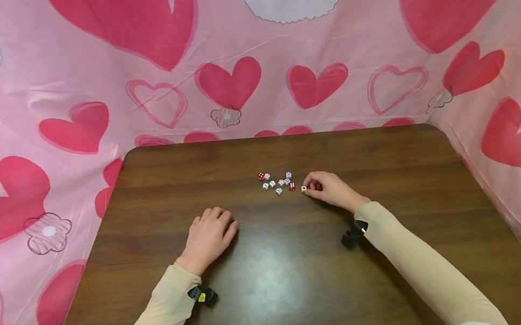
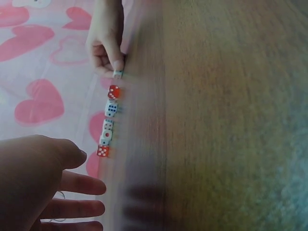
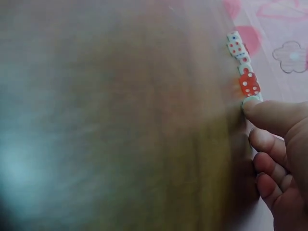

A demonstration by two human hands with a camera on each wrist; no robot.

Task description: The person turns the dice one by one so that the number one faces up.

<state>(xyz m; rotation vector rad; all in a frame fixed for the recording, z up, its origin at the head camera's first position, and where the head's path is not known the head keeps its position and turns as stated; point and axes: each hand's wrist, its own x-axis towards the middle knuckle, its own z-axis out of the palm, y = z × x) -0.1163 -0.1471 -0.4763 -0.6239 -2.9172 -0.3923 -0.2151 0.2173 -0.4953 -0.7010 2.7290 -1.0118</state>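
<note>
A white die (image 1: 304, 188) is pinched between thumb and fingertips of my right hand (image 1: 329, 189), low over the table at the right of a loose cluster of dice. The nearest of these is a red die (image 1: 291, 186) with white pips. Several white dice (image 1: 278, 191) lie to its left, and another red die (image 1: 260, 176) sits at the cluster's back left. In the right wrist view the thumb covers most of the held white die (image 3: 251, 102). My left hand (image 1: 208, 236) rests palm down on the table, fingers relaxed, left of the dice and holding nothing.
The brown wooden table (image 1: 273, 269) has rounded far corners. A pink cloth (image 1: 271, 47) printed with hearts hangs behind it and along both sides. Each wrist carries a small black camera, such as the left wrist camera (image 1: 203, 295).
</note>
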